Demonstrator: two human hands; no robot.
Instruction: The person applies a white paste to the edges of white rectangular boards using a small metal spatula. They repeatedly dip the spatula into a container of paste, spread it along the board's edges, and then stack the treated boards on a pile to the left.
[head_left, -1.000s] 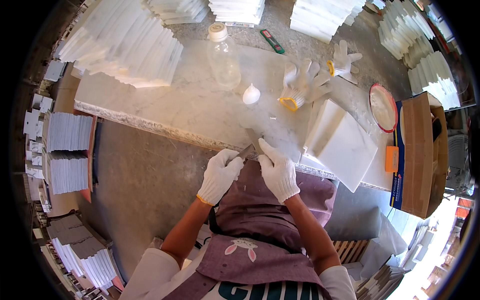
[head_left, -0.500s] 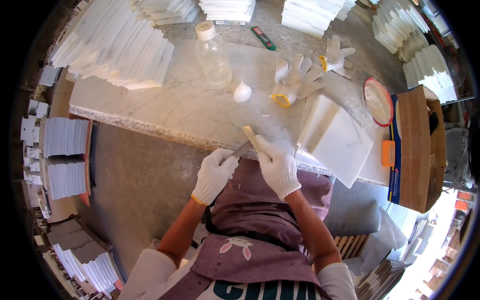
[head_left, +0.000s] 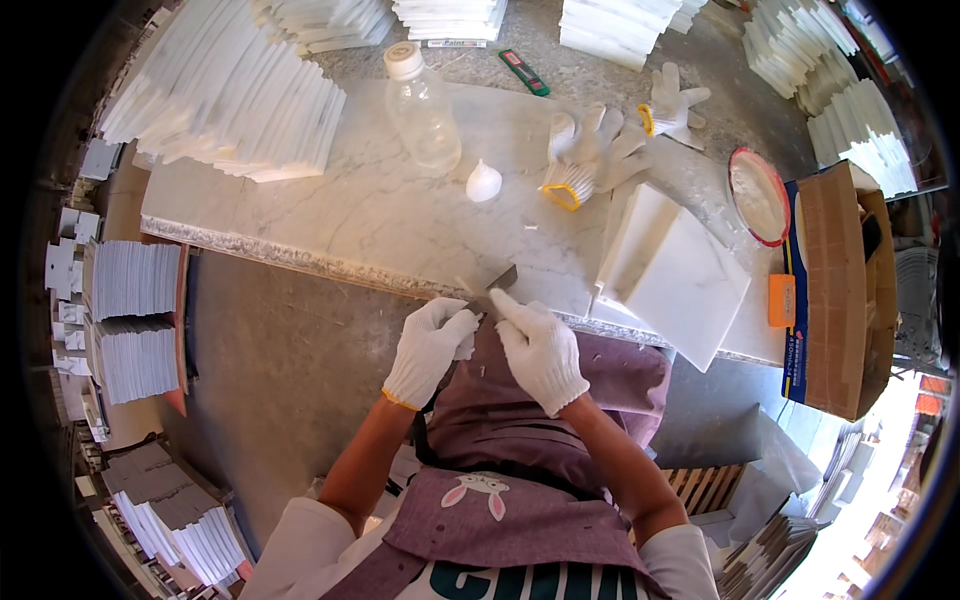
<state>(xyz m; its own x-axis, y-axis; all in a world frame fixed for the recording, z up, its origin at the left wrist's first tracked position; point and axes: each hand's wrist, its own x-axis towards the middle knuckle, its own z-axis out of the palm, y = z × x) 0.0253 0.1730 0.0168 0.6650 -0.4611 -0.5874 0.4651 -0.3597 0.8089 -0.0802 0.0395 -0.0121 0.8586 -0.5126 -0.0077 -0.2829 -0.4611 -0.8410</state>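
Note:
Near the front edge of the marble slab (head_left: 300, 220), my gloved left hand (head_left: 430, 352) is closed on a tool with a flat metal blade, which looks like a scraper (head_left: 504, 278). The blade points up and right, over the slab edge. My right hand (head_left: 541, 355), in a white knitted glove, is closed beside it, against the tool. A pale, narrow stick-like piece (head_left: 469, 289) reaches left from the right fingers across the blade; motion blurs it. The tool's handle is hidden in my left fist.
Stacked white tiles (head_left: 230, 100) stand at the back left. On the slab are a clear bottle (head_left: 424, 120), a white teardrop-shaped piece (head_left: 483, 181), spare gloves (head_left: 590, 150), two marble tiles (head_left: 685, 280) overhanging the front edge, a red-rimmed bowl (head_left: 758, 197) and a cardboard box (head_left: 840, 290).
The pale piece in my right hand has swung left, from pointing up-left over the slab to crossing the blade. More of the blade shows now. My left hand has barely moved.

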